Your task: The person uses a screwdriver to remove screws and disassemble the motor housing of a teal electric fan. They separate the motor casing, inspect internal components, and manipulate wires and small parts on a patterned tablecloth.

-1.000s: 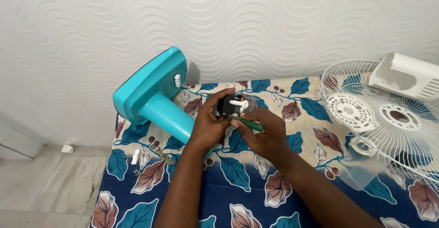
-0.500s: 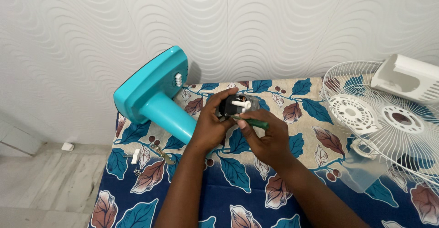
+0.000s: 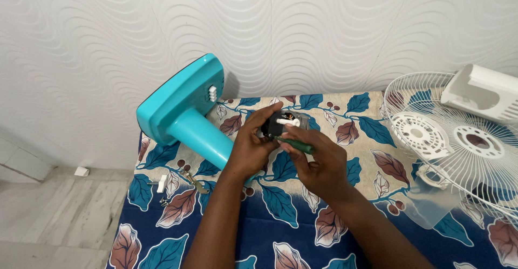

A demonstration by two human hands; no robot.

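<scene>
A turquoise fan stand (image 3: 186, 115) lies on its side across the leaf-patterned cloth, its base facing the wall. At the top end of its pole sits a black and white motor part (image 3: 281, 123). My left hand (image 3: 251, 150) grips the pole just below that part. A green-handled screwdriver (image 3: 297, 146) is in my right hand (image 3: 318, 164), its tip at the motor part.
Two white wire fan grilles (image 3: 453, 139) lie on the right with a white motor housing (image 3: 480, 94) on top. A clear fan blade (image 3: 426, 201) lies below them. Small loose screws and a white piece (image 3: 162, 184) rest near the cloth's left edge. Tiled floor lies to the left.
Both hands shifted only slightly on the motor part; the screwdriver stays at it.
</scene>
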